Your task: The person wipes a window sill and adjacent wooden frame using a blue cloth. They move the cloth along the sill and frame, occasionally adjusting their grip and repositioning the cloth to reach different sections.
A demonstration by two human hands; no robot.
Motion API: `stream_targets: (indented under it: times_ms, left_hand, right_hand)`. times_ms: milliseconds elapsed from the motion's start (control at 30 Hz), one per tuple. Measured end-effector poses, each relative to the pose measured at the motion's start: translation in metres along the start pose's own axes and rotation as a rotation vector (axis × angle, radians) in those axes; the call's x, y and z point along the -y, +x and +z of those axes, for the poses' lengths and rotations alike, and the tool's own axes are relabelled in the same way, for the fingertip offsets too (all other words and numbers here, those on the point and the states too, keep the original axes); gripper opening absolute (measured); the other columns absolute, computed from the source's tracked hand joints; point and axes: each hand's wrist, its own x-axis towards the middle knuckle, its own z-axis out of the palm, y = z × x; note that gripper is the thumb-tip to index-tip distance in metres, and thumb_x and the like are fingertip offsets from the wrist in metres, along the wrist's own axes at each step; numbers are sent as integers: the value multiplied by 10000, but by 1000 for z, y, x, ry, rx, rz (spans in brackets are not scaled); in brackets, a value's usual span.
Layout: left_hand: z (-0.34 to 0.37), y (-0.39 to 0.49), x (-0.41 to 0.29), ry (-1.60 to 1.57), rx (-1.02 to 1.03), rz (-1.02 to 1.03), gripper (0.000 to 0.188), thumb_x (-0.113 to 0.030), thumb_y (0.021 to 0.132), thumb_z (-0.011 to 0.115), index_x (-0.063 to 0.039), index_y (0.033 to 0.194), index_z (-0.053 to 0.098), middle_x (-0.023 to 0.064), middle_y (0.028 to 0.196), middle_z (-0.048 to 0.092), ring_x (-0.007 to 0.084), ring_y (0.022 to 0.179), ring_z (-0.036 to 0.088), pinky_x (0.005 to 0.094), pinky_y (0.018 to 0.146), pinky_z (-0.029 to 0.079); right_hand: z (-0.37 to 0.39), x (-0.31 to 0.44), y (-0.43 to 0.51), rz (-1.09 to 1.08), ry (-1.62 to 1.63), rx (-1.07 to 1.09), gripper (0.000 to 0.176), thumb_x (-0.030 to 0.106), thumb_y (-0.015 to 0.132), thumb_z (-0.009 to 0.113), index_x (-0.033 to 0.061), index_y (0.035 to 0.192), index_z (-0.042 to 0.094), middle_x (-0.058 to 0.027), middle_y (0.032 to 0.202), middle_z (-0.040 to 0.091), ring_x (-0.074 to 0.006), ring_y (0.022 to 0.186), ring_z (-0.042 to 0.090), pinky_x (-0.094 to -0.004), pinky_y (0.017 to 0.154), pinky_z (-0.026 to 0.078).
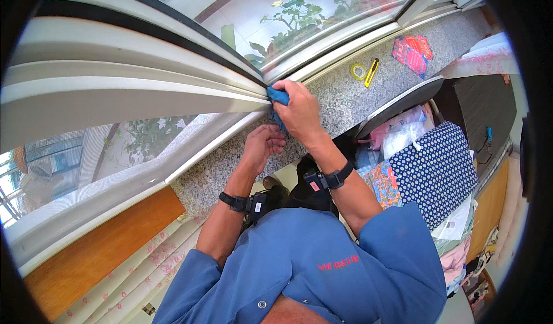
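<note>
My right hand grips a blue cloth and presses it against the lower end of the white window frame. Part of the cloth hangs below the fingers. Just under it, my left hand is held above the speckled granite windowsill, fingers loosely spread and nothing in them. The window glass rises beyond my right hand. A mesh screen fills the part of the window on the left.
On the sill at right lie a roll of tape, a yellow utility knife and red patterned paper pieces. Below stands a pile with a blue dotted cloth and plastic bags. Floral curtains hang at lower left.
</note>
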Motion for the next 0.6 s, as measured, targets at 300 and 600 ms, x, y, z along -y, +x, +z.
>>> stream_targets:
  times_ms: [300, 600]
  left_hand:
    - [-2, 5, 5, 1, 22, -33, 213, -147, 1047, 500, -16, 1175, 608, 103, 1004, 699, 203, 860, 701, 346, 726, 591]
    - [-9, 7, 7, 36, -2, -38, 231, -199, 1059, 488, -32, 1168, 606, 96, 1000, 699, 203, 860, 699, 341, 733, 590]
  right_hand:
    - [-13, -7, 0, 285, -312, 410, 224, 125, 852, 732, 87, 1045, 624, -156, 931, 681, -416, 891, 675, -495, 745, 527]
    - [5, -10, 0, 119, -37, 101, 193, 131, 875, 706, 122, 1040, 606, -156, 911, 656, -426, 893, 662, -523, 753, 526]
